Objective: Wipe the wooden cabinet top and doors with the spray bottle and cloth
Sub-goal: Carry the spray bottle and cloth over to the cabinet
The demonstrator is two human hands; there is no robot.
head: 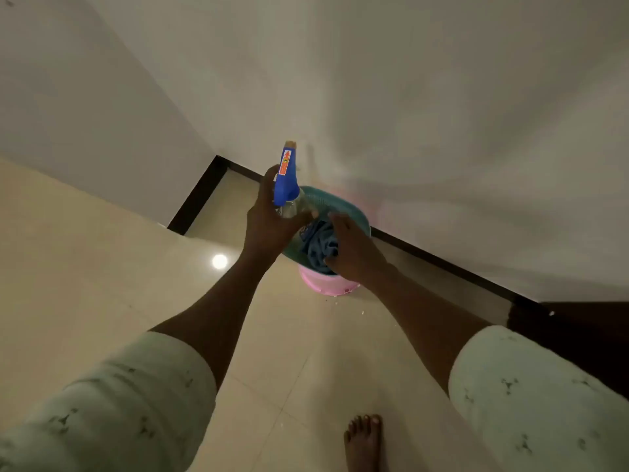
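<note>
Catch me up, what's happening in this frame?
A person stands by a wall, gathering supplies. The left hand holds a blue-topped spray bottle upright. The right hand reaches into a teal basket on a pink bucket, touching a blue cloth. No wiping yet.

A: Dim, warm indoor light, I'd say. Any glare?

B: One round bright reflection on the glossy floor tiles (102, 267) at about nine o'clock.

A: Sharpness?

B: Soft all over; the wall (442, 114) at one o'clock is smeared and streaky. Wide-angle bending stretches the sleeves (544, 403) at five and seven o'clock.
</note>
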